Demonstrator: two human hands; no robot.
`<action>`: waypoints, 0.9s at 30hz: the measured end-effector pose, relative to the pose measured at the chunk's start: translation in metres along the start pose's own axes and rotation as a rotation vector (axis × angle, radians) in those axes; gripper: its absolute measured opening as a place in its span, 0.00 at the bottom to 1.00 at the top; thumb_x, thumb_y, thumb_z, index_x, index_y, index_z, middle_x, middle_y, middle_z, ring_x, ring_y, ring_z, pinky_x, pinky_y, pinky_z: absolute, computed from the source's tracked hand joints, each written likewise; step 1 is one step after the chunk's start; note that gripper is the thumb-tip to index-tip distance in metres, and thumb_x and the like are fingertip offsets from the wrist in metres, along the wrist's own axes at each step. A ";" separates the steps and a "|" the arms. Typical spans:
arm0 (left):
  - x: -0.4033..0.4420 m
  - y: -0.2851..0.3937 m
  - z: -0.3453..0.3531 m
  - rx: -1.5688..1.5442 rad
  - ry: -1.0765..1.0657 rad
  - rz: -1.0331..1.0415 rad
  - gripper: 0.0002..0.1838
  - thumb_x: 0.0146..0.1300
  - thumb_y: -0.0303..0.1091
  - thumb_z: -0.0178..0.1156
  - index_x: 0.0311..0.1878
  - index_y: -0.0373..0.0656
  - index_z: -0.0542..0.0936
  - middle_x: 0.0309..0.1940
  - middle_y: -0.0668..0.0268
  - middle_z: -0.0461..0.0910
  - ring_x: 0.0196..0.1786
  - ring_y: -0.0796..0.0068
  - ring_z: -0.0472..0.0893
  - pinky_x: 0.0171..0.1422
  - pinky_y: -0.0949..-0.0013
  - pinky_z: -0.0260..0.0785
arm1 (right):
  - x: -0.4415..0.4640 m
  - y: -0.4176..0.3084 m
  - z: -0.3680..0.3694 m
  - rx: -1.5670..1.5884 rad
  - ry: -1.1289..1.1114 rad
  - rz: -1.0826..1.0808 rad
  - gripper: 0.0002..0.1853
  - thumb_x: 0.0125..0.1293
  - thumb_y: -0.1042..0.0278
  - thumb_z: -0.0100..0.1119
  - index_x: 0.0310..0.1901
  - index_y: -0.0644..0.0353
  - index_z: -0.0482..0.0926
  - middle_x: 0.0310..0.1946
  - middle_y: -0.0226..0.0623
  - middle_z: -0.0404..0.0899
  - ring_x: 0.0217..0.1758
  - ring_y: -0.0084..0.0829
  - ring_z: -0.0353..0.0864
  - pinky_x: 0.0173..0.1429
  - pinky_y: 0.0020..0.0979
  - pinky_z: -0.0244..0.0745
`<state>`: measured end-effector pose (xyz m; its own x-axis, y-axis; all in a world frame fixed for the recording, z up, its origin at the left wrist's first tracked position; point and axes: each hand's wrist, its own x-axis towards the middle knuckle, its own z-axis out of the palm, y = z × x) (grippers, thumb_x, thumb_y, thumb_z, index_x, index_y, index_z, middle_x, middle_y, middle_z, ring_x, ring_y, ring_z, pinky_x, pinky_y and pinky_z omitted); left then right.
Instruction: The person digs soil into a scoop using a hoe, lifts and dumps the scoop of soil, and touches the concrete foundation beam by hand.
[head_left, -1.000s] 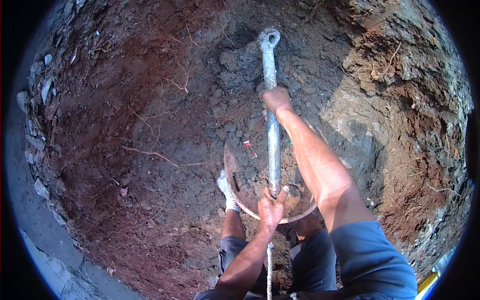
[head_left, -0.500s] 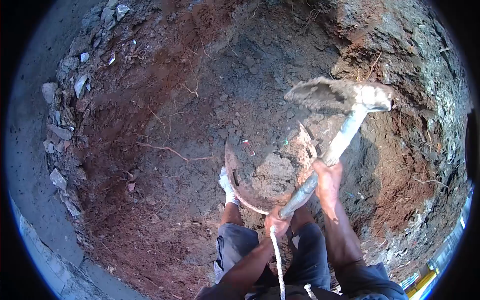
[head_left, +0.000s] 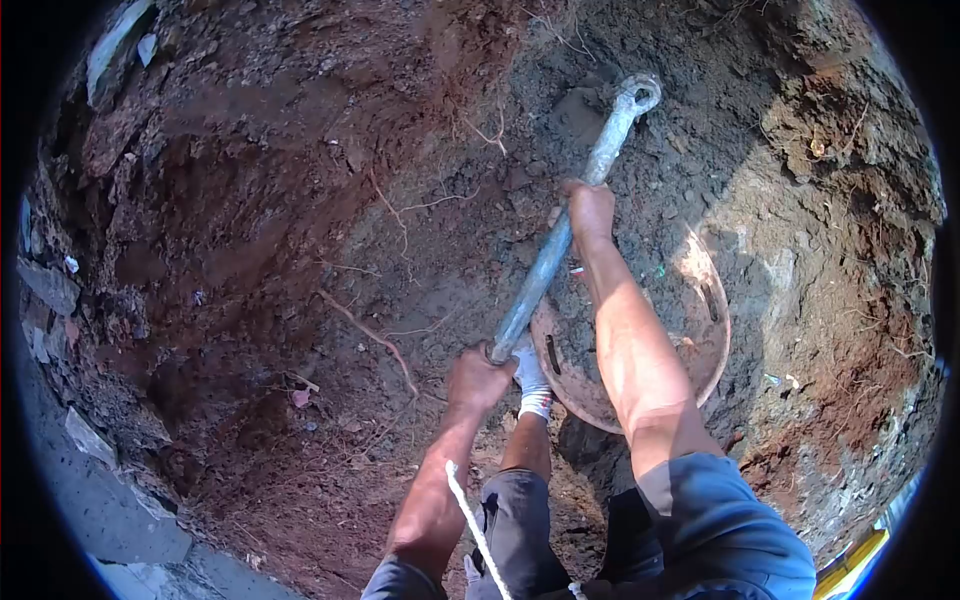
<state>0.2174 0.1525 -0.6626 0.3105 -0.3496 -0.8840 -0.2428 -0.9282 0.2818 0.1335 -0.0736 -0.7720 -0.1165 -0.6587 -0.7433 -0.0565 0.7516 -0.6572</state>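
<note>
A hoe with a pale, worn pipe-like handle (head_left: 545, 265) slants away from me. My left hand (head_left: 478, 380) is closed round its near end, beside my lower leg. Farther up, my right hand (head_left: 590, 212) grips the same handle. At the far end the hoe's round eye (head_left: 640, 92) shows against dark soil; its blade is hidden from view, so I cannot tell how deep it sits. Beneath my right forearm lies a rusty round-edged pan (head_left: 718, 372) with slots near its rim, partly covered by the arm.
Reddish earth banks (head_left: 230, 210) rise around the dug hollow, with thin roots (head_left: 375, 335) sticking out. Broken stones (head_left: 88, 440) lie along the left edge beside grey paving (head_left: 120, 520). A foot in a white sock (head_left: 535, 385) stands against the pan. A white cord (head_left: 478, 525) hangs in front.
The hoe's head has come down from its raised position at right to the soil farther ahead. Both hands moved with the handle, up and to the left in view. The view has shifted too.
</note>
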 end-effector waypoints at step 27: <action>-0.152 -0.006 0.293 -0.544 0.083 -0.094 0.13 0.53 0.31 0.63 0.40 0.38 0.73 0.28 0.63 0.79 0.32 0.76 0.78 0.40 0.70 0.71 | -0.078 -0.009 -0.157 -0.414 -0.255 0.113 0.07 0.53 0.73 0.58 0.25 0.68 0.74 0.14 0.34 0.73 0.13 0.28 0.74 0.16 0.31 0.68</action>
<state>-0.0978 0.2481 -0.6392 0.3846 -0.2503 -0.8885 0.2923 -0.8800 0.3744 -0.0129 -0.0232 -0.6885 0.0985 -0.5213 -0.8477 -0.4527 0.7351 -0.5046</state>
